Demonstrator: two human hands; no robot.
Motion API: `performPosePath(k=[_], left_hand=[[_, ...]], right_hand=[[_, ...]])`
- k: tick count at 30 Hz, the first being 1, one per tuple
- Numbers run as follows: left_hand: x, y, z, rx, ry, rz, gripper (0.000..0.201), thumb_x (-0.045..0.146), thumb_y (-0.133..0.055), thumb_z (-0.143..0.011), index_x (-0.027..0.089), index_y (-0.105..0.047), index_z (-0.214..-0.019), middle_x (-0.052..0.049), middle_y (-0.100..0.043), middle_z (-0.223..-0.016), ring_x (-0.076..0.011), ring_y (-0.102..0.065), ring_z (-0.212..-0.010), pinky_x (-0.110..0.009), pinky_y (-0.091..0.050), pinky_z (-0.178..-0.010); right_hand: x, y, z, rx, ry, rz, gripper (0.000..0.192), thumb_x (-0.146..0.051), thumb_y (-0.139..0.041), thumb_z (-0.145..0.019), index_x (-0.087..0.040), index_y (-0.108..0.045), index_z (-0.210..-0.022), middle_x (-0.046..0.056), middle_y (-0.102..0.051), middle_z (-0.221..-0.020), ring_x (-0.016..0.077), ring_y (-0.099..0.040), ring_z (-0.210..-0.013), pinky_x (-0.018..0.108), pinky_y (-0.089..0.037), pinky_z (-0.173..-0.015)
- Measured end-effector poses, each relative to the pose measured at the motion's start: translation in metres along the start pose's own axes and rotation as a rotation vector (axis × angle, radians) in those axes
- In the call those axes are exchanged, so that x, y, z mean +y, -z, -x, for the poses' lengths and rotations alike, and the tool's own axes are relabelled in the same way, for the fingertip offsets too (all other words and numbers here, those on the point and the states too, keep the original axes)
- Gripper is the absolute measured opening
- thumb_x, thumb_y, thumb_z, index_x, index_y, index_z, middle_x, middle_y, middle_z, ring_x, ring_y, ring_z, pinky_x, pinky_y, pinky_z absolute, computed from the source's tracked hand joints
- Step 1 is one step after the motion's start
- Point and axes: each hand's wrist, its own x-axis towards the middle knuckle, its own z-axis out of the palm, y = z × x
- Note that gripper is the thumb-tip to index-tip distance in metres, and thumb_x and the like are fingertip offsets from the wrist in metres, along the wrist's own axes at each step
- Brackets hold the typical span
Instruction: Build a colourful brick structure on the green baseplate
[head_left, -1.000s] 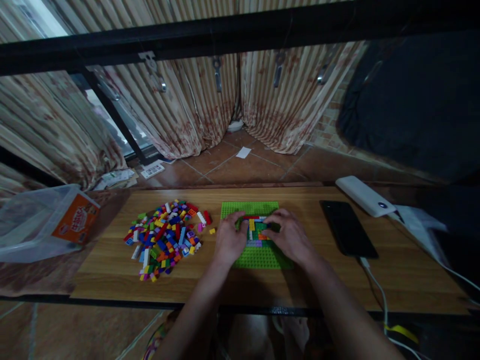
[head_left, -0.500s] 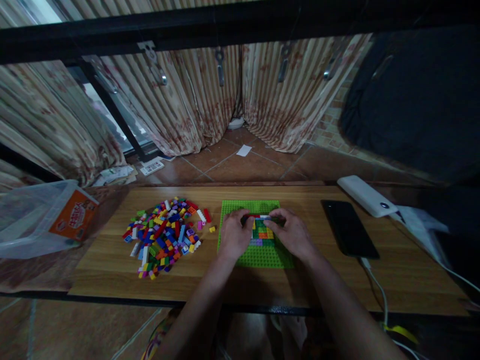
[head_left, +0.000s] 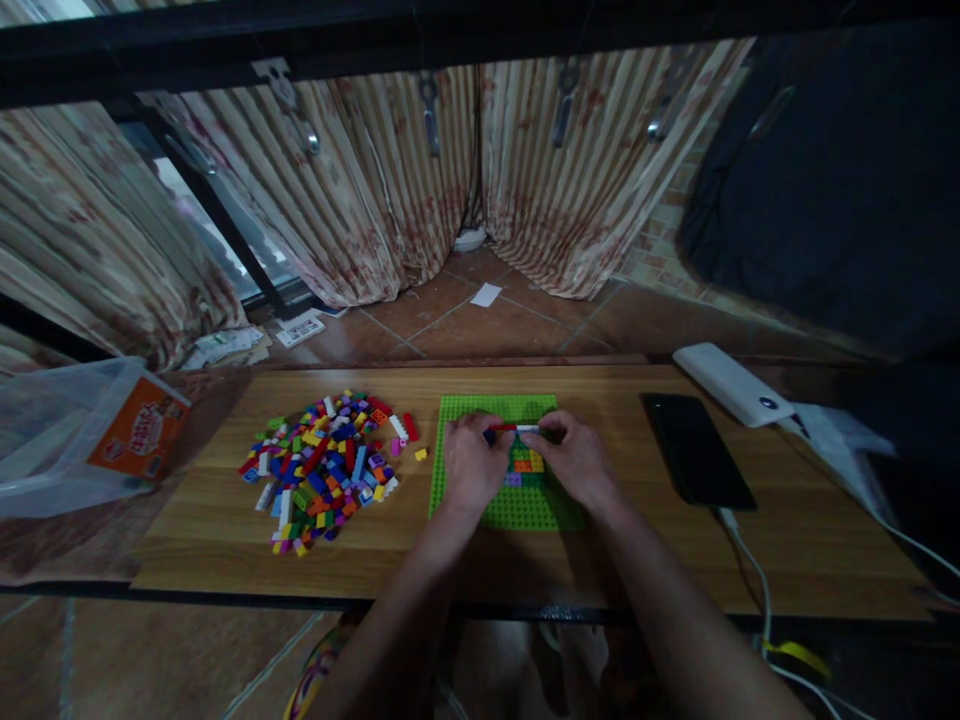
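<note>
The left hand [head_left: 471, 466] and the right hand [head_left: 574, 462] cover the middle of the flat green studded plastic baseplate [head_left: 510, 508], so most of the small multicoloured brick patch [head_left: 525, 462] on it is hidden. Whether the fingertips pinch the thin red-and-white brick strip [head_left: 512, 428] cannot be told. At nine o'clock, the clear plastic bag with an orange label [head_left: 82, 435] is cut off by the edge; its print is too small to read.

left hand [head_left: 471, 468], right hand [head_left: 576, 462] — fingers pinched together
</note>
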Motion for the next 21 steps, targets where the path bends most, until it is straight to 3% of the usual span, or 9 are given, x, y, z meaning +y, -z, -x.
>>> performPosePath(k=[7,12,18,21], left_hand=[[0.004,-0.003,-0.006,-0.036,0.068,0.010,0.011,0.016,-0.065,-0.074,0.018,-0.073,-0.082,-0.005,-0.070,-0.085,-0.0185,-0.061,-0.080,-0.036,-0.046,-0.084],[0.005,-0.003,-0.007,-0.063,0.076,-0.005,0.010,0.017,-0.065,-0.075,0.018,-0.072,-0.082,-0.005,-0.071,-0.087,-0.0184,-0.062,-0.082,-0.037,-0.047,-0.086],[0.003,0.005,0.002,-0.083,-0.020,-0.037,0.022,0.020,-0.058,-0.084,0.018,-0.070,-0.102,-0.007,-0.070,-0.107,-0.0216,-0.061,-0.105,-0.037,-0.042,-0.100],[-0.001,0.014,0.006,-0.082,0.027,0.046,0.030,0.021,-0.050,-0.089,0.018,-0.065,-0.114,-0.008,-0.068,-0.116,-0.0206,-0.061,-0.109,-0.034,-0.045,-0.099]], right_hand=[[-0.001,-0.002,-0.003,0.000,-0.028,0.002,0.026,-0.041,-0.067,-0.070,-0.019,-0.063,-0.082,0.004,-0.068,-0.081,0.0198,-0.062,-0.076,0.033,-0.046,-0.070],[-0.001,-0.004,-0.002,-0.013,-0.019,0.000,0.024,-0.040,-0.066,-0.071,-0.020,-0.064,-0.083,0.005,-0.069,-0.082,0.0207,-0.063,-0.079,0.034,-0.047,-0.073],[0.001,0.000,0.001,-0.003,0.007,-0.065,0.036,-0.048,-0.057,-0.077,-0.018,-0.068,-0.094,0.009,-0.071,-0.095,0.0230,-0.064,-0.088,0.037,-0.048,-0.081],[0.003,0.006,0.000,0.029,-0.012,-0.128,0.041,-0.050,-0.047,-0.083,-0.018,-0.069,-0.094,0.010,-0.073,-0.093,0.0232,-0.065,-0.086,0.037,-0.048,-0.080]])
